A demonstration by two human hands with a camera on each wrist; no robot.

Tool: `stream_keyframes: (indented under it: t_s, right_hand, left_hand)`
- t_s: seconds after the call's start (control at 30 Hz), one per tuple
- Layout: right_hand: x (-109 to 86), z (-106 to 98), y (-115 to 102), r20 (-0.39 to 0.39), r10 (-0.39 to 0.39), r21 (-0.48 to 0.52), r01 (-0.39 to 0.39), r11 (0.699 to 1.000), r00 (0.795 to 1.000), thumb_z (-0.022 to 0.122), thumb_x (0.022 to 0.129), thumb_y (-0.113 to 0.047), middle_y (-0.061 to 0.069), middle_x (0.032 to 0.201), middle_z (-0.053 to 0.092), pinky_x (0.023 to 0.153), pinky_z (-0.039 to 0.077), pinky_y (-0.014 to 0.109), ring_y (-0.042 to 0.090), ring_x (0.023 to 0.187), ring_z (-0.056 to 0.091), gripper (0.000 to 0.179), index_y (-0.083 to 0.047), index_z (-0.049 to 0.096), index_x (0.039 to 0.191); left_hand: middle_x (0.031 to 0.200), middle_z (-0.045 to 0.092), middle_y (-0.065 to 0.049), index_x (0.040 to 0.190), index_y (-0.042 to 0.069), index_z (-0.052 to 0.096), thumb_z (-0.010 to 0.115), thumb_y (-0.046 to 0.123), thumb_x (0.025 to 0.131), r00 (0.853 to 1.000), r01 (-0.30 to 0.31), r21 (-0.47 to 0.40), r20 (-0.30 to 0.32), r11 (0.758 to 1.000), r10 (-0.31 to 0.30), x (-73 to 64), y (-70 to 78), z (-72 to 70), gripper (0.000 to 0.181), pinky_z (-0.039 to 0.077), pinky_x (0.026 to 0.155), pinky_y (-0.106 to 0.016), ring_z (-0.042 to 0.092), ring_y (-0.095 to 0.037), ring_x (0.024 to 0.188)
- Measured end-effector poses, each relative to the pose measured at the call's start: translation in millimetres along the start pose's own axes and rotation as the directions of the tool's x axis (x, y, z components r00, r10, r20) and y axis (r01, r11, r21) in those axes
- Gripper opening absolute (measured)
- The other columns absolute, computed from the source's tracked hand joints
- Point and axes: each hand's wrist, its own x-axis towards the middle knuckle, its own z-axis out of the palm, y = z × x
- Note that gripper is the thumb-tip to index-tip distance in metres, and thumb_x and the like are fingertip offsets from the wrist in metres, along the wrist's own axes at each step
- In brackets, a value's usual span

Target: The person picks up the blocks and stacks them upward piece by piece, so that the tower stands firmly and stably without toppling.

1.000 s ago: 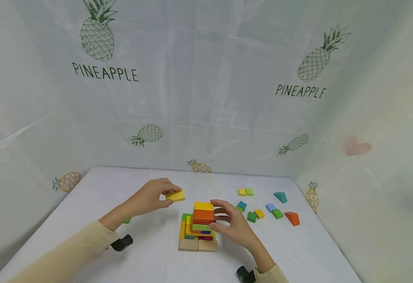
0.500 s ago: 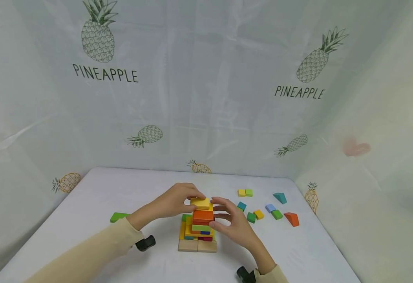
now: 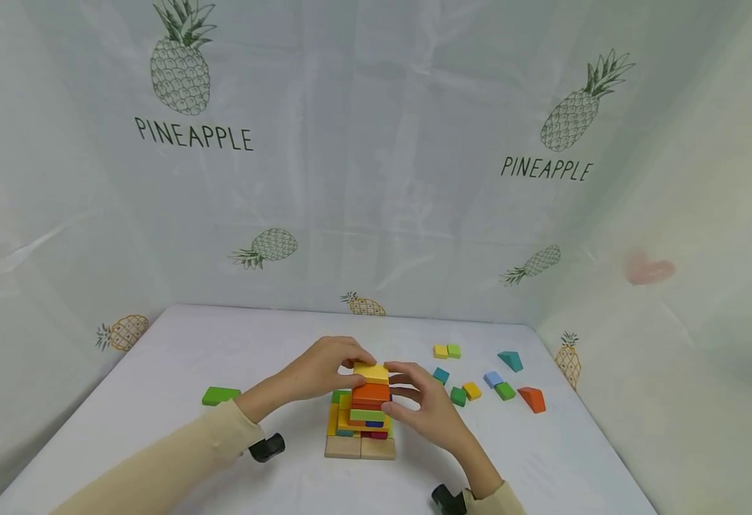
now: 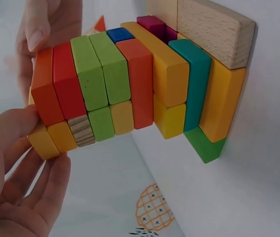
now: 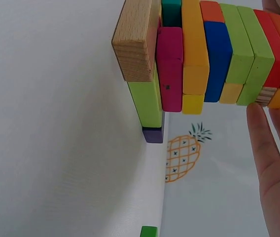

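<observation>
A tower of coloured wooden blocks (image 3: 367, 415) stands on a base with pale wood blocks (image 3: 378, 448) at its front. At the top, my left hand (image 3: 317, 368) pinches a yellow block (image 3: 371, 373) between thumb and fingers, lying on the orange block (image 3: 370, 393). The left wrist view has the left thumb (image 4: 14, 123) at the upper blocks and fingers curling underneath. My right hand (image 3: 430, 408) rests along the tower's right side, fingers spread and gently bent. Its fingertips (image 5: 258, 116) touch the stack's rear side in the right wrist view.
Left of the tower lies a green block (image 3: 220, 395). Several small blocks are scattered on the right, among them a dark green one (image 3: 458, 396), a teal triangle (image 3: 510, 360) and an orange wedge (image 3: 532, 399). A pineapple-print sheet (image 3: 376, 179) hangs behind the table.
My left hand has carried the yellow block rightward onto the top of the tower and then shifted it slightly into line. The right hand has stayed at the tower's side.
</observation>
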Motion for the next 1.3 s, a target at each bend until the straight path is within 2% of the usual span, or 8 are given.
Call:
stream_keyframes:
  t_s: [0.23,0.4,0.57,0.7,0.8,0.97,1.13,1.3]
  right_hand:
    - [-0.3,0,-1,-0.006,0.015,-0.005,-0.015,1.0,1.0,0.083,0.095,-0.021,-0.003,0.146,0.059,0.105,0.056,0.032,0.02,0.127,0.064,0.06,-0.027,0.057,0.149]
    - [-0.3,0,-2,-0.005,0.005,0.001,-0.005,1.0,1.0,0.083,0.095,-0.021,-0.001,0.146,0.059,0.105,0.056,0.033,0.02,0.126,0.064,0.061,-0.023,0.057,0.149]
    - [-0.4,0,-2,-0.005,-0.004,0.005,0.004,1.0,1.0,0.083,0.095,-0.02,-0.001,0.145,0.06,0.104,0.057,0.032,0.02,0.126,0.065,0.06,-0.022,0.057,0.149]
    - [-0.6,1,-2,-0.005,-0.008,0.009,0.008,1.0,1.0,0.083,0.095,-0.019,0.0,0.145,0.06,0.104,0.057,0.032,0.021,0.126,0.065,0.06,-0.023,0.057,0.149]
    - [-0.4,1,-2,-0.007,-0.009,0.01,0.01,1.0,1.0,0.083,0.094,-0.019,0.0,0.144,0.061,0.104,0.057,0.031,0.022,0.126,0.065,0.06,-0.024,0.057,0.149]
    - [-0.2,2,-1,-0.008,-0.022,0.01,0.022,1.0,1.0,0.083,0.095,-0.018,0.0,0.145,0.061,0.104,0.057,0.035,0.022,0.125,0.065,0.061,-0.021,0.057,0.15]
    - [-0.1,2,-1,-0.007,-0.026,0.01,0.026,1.0,1.0,0.083,0.095,-0.018,0.0,0.144,0.061,0.104,0.057,0.04,0.022,0.125,0.065,0.061,-0.02,0.057,0.15]
    - [-0.7,2,0,-0.012,-0.012,0.01,0.012,1.0,1.0,0.083,0.094,-0.018,0.0,0.144,0.061,0.104,0.057,0.037,0.023,0.125,0.065,0.06,-0.025,0.057,0.148]
  left_hand:
    - [0.112,0.073,0.009,0.123,0.017,0.079,0.082,0.02,0.096,1.0,-0.001,-0.009,-0.008,1.0,0.001,1.0,1.0,3.5,0.028,0.063,0.09,-0.033,0.065,-0.006,0.1]
    - [0.112,0.073,0.008,0.123,0.016,0.078,0.082,0.019,0.095,1.0,0.006,-0.025,-0.015,1.0,-0.006,0.7,0.0,4.7,0.028,0.063,0.091,-0.039,0.065,-0.007,0.1]
    - [0.112,0.074,0.008,0.125,0.016,0.078,0.083,0.02,0.095,1.0,0.006,-0.023,-0.027,1.0,-0.007,-0.6,-0.3,4.6,0.03,0.063,0.089,-0.036,0.067,-0.011,0.099]
    - [0.114,0.074,0.007,0.128,0.017,0.076,0.083,0.028,0.095,0.999,0.012,-0.017,-0.033,1.0,-0.013,-4.2,-2.7,1.5,0.035,0.061,0.088,-0.029,0.069,-0.017,0.101]
    - [0.117,0.073,0.009,0.131,0.019,0.075,0.082,0.036,0.095,0.999,0.032,-0.001,-0.043,0.999,-0.032,-10.9,-9.2,-4.9,0.04,0.059,0.088,-0.026,0.069,-0.013,0.103]
    - [0.12,0.072,0.012,0.135,0.021,0.073,0.082,0.033,0.096,0.995,0.074,0.05,-0.076,0.996,-0.07,-34.8,-30.6,-25.7,0.042,0.061,0.092,-0.032,0.067,-0.008,0.104]
    - [0.118,0.071,0.012,0.132,0.019,0.073,0.084,0.026,0.093,0.989,0.12,0.102,-0.102,0.988,-0.11,-73.8,-65.2,-46.4,0.041,0.061,0.092,-0.036,0.067,-0.01,0.103]
    - [0.116,0.072,0.01,0.131,0.017,0.074,0.086,0.027,0.092,0.987,0.142,0.15,-0.098,0.978,-0.128,-111.9,-104.2,-55.7,0.042,0.061,0.089,-0.037,0.068,-0.015,0.103]
